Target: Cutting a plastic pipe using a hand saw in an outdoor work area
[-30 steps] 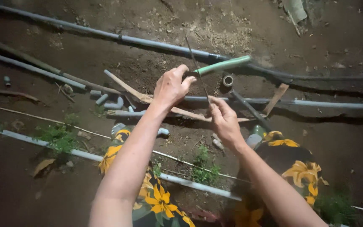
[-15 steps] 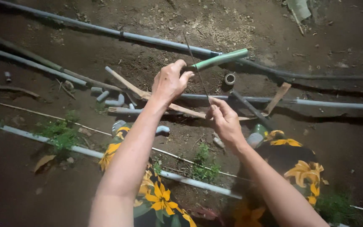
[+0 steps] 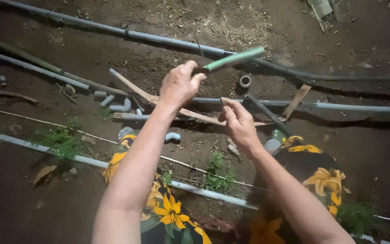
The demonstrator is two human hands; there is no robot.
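My left hand (image 3: 179, 83) is raised over the dirt, shut on a green-handled tool (image 3: 235, 58) whose handle points up and to the right. A thin dark blade sticks up from the fist. My right hand (image 3: 239, 122) hovers lower and to the right, fingers drawn together, with nothing visible between them. Under both hands lie a grey pipe (image 3: 339, 106) and a pale wooden strip (image 3: 141, 92). A short ring-shaped pipe coupling (image 3: 245, 80) sits on the soil just right of the tool.
A long grey pipe (image 3: 159, 40) and a black hose (image 3: 339, 77) cross the far ground. Loose elbow fittings (image 3: 123, 107) lie at the left. A white pipe (image 3: 91, 160) runs near my knees in yellow-flowered fabric (image 3: 168, 212). A small bottle (image 3: 274, 142) and weeds (image 3: 59, 140) are close by.
My left hand has lifted the green-handled tool slightly higher. My right hand has risen a little and drawn its fingers closer together.
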